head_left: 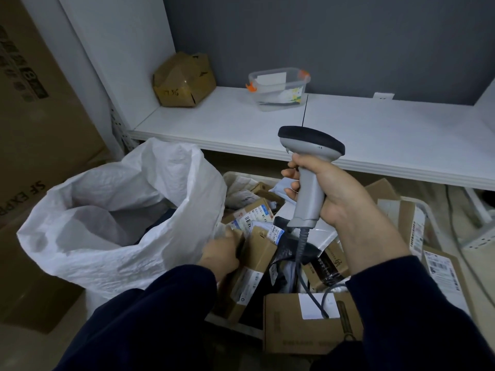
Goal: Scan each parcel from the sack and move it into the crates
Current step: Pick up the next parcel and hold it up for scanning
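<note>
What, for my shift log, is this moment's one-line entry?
left hand grips cardboard parcel | right hand holds scanner | sack open

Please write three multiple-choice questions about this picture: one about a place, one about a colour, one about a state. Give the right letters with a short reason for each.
1. Where does the clear tub stand?
A. on the white shelf
B. on the floor
C. on a chair

2. What colour are the tub's clips?
A. blue
B. orange
C. green

3. What does the right hand do?
A. hangs empty
B. holds a pen
C. grips the scanner

Answers:
1 A: the tub sits on the shelf, to the right of the brown box.
2 B: an orange clip shows at each end of the tub.
3 C: the fingers curl round the scanner's handle.
</note>
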